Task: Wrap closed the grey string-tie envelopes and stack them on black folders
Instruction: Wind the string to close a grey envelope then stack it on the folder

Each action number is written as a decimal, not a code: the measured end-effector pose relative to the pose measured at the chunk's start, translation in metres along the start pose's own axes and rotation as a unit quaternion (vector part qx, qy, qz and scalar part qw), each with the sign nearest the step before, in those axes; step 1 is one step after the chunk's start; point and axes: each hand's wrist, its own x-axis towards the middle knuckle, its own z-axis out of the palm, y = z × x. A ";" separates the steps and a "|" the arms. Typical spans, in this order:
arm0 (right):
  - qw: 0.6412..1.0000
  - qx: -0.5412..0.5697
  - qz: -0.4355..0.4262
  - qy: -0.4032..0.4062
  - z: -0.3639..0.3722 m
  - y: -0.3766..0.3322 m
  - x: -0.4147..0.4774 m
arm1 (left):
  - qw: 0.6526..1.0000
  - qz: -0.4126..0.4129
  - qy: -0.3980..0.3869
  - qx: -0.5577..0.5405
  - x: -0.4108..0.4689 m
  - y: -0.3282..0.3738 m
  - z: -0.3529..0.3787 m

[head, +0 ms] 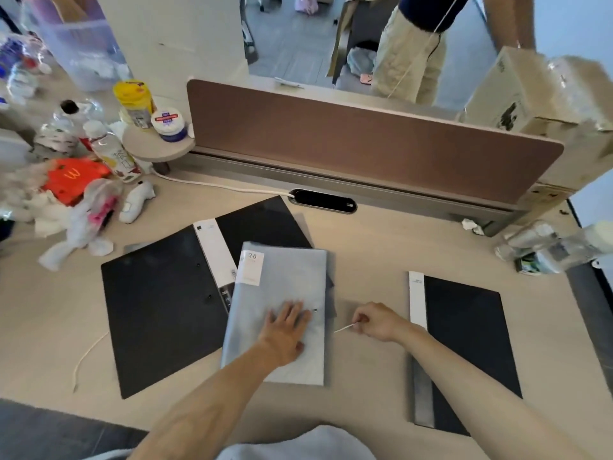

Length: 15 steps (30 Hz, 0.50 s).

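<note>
Your right hand (376,322) has its grip pinched on the end of a thin white string (345,328), thumb and fingers closed around it just right of the grey envelope (282,293). The string runs left toward the envelope's edge, but where it joins is too fine to make out. Your left hand (287,330) lies flat with its fingers spread, pressing the envelope down and grasping nothing; a small round fastener (315,311) shows just beyond your fingertips.

The envelope lies at a slight slant on the bench (365,254), its upper left corner carrying a white label (251,268) with "20" on it. It overlaps a black folder (166,307) on its left and covers most of a second one (258,224) behind it, so that folder's lower part is hidden. A third black folder (464,343) lies well apart on the right, and your right forearm crosses its pale spine strip.

A loose white cord (88,355) curls on the bench at the far left. The clutter beyond it is blurred.
</note>
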 end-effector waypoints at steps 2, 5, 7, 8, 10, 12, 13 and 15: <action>1.000 0.015 -0.019 0.004 -0.001 -0.001 -0.006 | 1.000 0.025 -0.008 0.011 -0.009 0.003 0.002; 0.997 0.045 -0.057 0.010 0.001 -0.001 -0.014 | 0.997 0.046 -0.022 0.056 -0.020 0.005 0.007; 0.995 0.062 -0.081 0.022 0.004 0.000 -0.019 | 0.996 0.062 -0.028 0.065 -0.030 0.009 0.007; 0.993 0.072 -0.092 0.026 0.005 0.001 -0.021 | 0.996 0.059 -0.027 0.059 -0.034 0.011 0.004; 0.989 0.099 -0.108 0.030 0.009 -0.001 -0.024 | 0.997 0.040 -0.035 0.050 -0.040 0.012 0.014; 0.986 0.111 -0.120 0.030 0.015 0.000 -0.025 | 0.997 0.059 -0.021 0.044 -0.046 0.019 0.021; 0.987 0.108 -0.120 0.026 0.020 0.001 -0.025 | 0.997 0.070 -0.007 0.044 -0.051 0.022 0.026; 0.989 0.087 -0.118 0.020 0.031 0.007 -0.026 | 0.998 0.054 -0.017 0.016 -0.059 0.032 0.026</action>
